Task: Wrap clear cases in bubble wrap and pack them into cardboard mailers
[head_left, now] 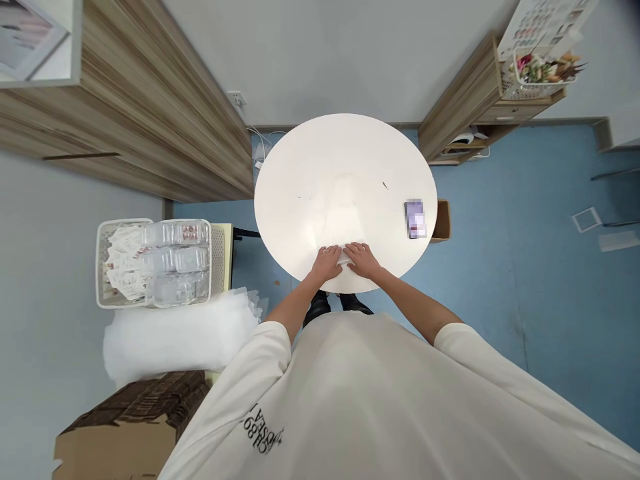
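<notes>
Head view: left hand (326, 263), right hand (363, 260) at round white table edge (280, 227), fingers (331, 251) on clear plastic (345, 257), grip unclear; blue floor (500, 213).

Off-white short-sleeve tee (380, 393), wide loose sleeves (465, 337), dark lettering (261, 433) with a small star on the left front. Black shoes (318, 309) below the hem. Thin ring (325, 251) on the left hand (327, 264).
</notes>
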Available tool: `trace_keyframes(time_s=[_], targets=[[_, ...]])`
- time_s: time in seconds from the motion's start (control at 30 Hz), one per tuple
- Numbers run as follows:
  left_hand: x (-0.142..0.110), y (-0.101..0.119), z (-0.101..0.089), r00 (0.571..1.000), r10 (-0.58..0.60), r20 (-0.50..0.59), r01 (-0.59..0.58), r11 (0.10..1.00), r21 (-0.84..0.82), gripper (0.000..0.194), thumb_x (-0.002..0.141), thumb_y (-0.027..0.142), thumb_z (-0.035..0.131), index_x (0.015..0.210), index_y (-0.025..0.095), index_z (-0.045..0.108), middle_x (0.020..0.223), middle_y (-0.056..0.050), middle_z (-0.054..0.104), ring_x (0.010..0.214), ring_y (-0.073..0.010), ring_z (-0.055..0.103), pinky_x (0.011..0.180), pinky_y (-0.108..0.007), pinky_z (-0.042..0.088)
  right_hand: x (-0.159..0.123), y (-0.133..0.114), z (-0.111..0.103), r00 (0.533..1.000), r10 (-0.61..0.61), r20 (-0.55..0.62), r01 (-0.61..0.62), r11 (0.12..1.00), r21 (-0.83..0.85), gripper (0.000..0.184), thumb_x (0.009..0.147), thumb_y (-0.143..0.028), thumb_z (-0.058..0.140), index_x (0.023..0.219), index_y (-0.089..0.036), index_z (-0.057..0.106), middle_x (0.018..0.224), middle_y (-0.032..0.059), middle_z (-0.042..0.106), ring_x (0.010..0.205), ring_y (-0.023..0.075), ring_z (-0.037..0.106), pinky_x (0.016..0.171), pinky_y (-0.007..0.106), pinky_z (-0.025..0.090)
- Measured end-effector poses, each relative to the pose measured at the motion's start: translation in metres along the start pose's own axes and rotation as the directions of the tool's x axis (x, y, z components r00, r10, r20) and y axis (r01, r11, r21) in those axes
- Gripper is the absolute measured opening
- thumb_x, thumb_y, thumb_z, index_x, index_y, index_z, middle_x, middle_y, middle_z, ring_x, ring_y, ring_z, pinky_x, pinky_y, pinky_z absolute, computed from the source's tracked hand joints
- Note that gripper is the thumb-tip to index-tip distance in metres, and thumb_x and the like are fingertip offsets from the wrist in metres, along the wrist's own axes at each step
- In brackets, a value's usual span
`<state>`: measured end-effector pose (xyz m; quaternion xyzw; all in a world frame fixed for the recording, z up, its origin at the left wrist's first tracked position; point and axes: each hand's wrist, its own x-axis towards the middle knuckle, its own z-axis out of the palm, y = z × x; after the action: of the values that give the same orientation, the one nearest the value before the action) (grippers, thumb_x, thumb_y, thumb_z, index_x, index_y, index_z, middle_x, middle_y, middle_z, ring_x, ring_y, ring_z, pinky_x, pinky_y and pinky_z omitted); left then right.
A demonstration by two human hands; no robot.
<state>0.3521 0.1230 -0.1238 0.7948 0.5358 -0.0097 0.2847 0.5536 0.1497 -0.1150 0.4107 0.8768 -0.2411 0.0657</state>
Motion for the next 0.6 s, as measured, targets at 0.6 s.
trace_keyframes(time_s=[0.6], targets=[[0.01, -0.008, -0.028, 0.97, -0.09, 0.227, 0.092, 0.996, 0.001, 0.035, 0.101, 0.038, 0.039, 0.124, 0.02, 0.058, 0.121, -0.01, 0.069, 0.112, -0.0264, 0.066, 0.105, -0.042, 0.041, 0.019, 0.001, -0.016, 0.97, 0.084, 0.227, -0.102, 0.992, 0.071, 0.032, 0.102, -0.035, 0.044, 0.126, -0.022, 0.06, 0.119, 0.0116, 0.071, 0.112, 0.0295, 0.064, 0.098, 0.042, 0.042]])
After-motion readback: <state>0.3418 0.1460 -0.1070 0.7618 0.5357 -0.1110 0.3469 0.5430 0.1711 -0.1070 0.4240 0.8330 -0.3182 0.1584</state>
